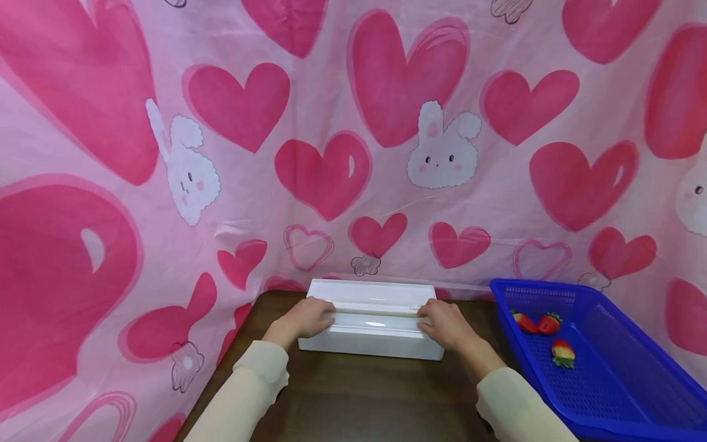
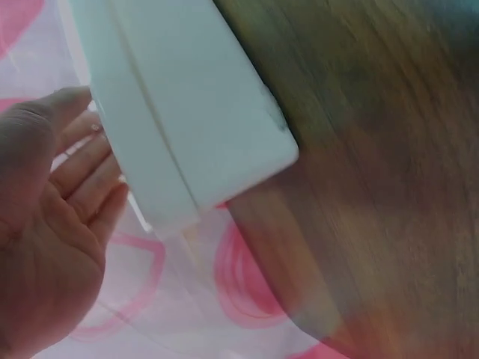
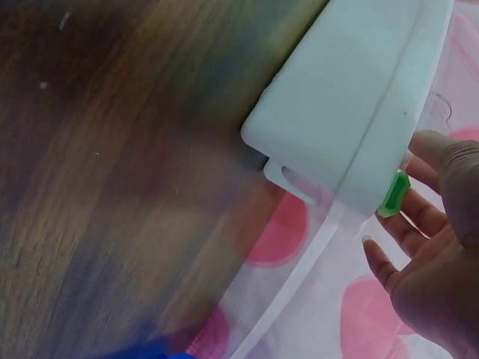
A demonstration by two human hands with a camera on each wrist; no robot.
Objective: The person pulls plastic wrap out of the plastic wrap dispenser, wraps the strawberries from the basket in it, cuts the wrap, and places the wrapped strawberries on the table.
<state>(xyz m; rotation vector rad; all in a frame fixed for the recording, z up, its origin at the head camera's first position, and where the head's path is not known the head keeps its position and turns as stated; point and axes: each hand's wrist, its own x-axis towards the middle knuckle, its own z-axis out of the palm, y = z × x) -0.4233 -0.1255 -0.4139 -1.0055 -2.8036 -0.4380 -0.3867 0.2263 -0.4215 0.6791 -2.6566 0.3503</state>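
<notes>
Left hand [image 1: 305, 318]: at the left end of the box's top. Left wrist view shows thumb apart from the fingers, digits reaching the rim; the outermost tips run behind it. Cannot tell if they pinch.

Right hand [image 1: 446, 322]: mirrors it at the right end. Thumb apart from the fingers, little finger separate, its tip clear of the box. Middle fingers come up to a small green tab [image 3: 394, 196] at the rim. Cannot tell whether they clamp anything.

Between the hands: long white rectangular plastic box [image 1: 372, 323], spanning from one set of fingers to the other, digits at both short ends along the upper edge. Top shows two lengthwise panels with a pale strip between; the fingertips lie level with that strip. A white hook-shaped piece [image 3: 278, 176] juts from the end wall on the right hand's side.

Box sits on the dark brown wood-grain table [image 1: 375, 399], long side along the far edge, a little in from the far left corner. Table's near part lies between two cream sleeves, left [image 1: 256, 380] and right [image 1: 516, 402].

Right side of table: deep blue perforated plastic basket [image 1: 602, 383], well apart from the box. In it, toward its far left corner, two red strawberries, [image 1: 549, 324] and [image 1: 525, 323], close together; a red-and-yellow strawberry [image 1: 563, 351] nearer the person.

Behind the far edge: pink cloth [image 1: 397, 202] printed with hearts and white rabbits.
</notes>
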